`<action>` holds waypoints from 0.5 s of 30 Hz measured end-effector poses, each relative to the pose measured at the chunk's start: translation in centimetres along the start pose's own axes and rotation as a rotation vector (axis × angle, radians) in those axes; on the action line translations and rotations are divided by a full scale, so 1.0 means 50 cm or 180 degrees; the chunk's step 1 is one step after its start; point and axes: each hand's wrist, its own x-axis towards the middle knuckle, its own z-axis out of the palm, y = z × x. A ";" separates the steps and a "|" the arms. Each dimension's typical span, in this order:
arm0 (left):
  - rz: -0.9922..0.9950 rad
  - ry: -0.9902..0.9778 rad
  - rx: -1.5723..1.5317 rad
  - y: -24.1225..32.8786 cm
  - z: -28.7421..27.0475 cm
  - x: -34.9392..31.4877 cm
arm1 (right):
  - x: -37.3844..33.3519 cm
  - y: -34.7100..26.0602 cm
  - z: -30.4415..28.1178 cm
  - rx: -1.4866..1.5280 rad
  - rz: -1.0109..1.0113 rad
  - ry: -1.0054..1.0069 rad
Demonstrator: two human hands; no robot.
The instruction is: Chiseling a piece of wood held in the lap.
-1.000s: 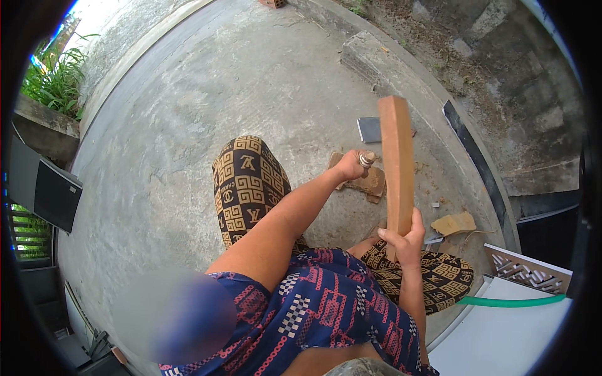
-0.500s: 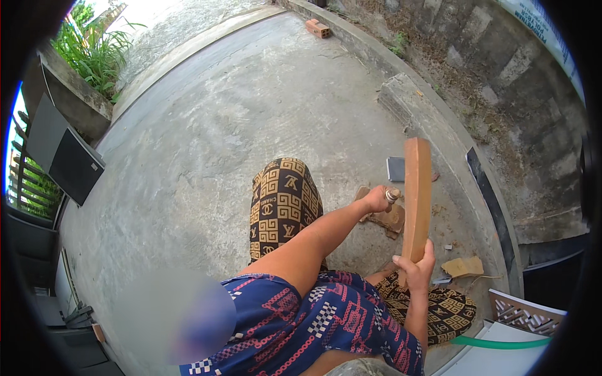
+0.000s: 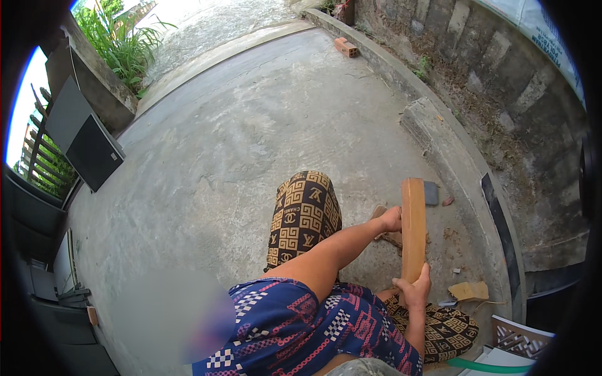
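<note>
My right hand (image 3: pixel 415 289) is closed around the lower end of a long, thick, slightly curved wooden piece (image 3: pixel 413 232), held upright in the view. Beside the wood's left edge, partly behind it, is my left hand (image 3: pixel 392 219). Its fingers are curled, and what they hold is mostly hidden. On the concrete below my left hand lie brown broken pieces (image 3: pixel 393 240), largely covered by the hand and the wood. Just past the wood's upper end, a dark grey rectangular block (image 3: pixel 431 193) rests on the floor.
A tan chunk (image 3: pixel 469 291) lies right of my right hand. A low concrete kerb (image 3: pixel 451 144) curves along the right, with a dark strip (image 3: pixel 500 219) on it. Far ahead is a hollow red brick (image 3: pixel 345 47). A green hose (image 3: pixel 489 365) and dark panels (image 3: pixel 94 156) stand at the sides.
The view has shifted, so the surroundings sit lower and further right. The wood's upper end has come down, nearer my left hand, which now partly disappears behind it. My right hand keeps its hold.
</note>
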 end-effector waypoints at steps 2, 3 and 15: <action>0.0052 0.0110 0.0015 0.000 -0.002 -0.003 | -0.001 0.004 -0.003 0.0402 -0.0116 -0.0114; -0.0160 -0.0082 0.0143 0.024 0.005 -0.007 | -0.013 -0.006 -0.007 0.1029 0.0275 -0.0141; -0.1100 0.0253 0.0226 0.154 -0.050 0.014 | 0.005 -0.003 -0.033 0.2175 0.0587 0.0453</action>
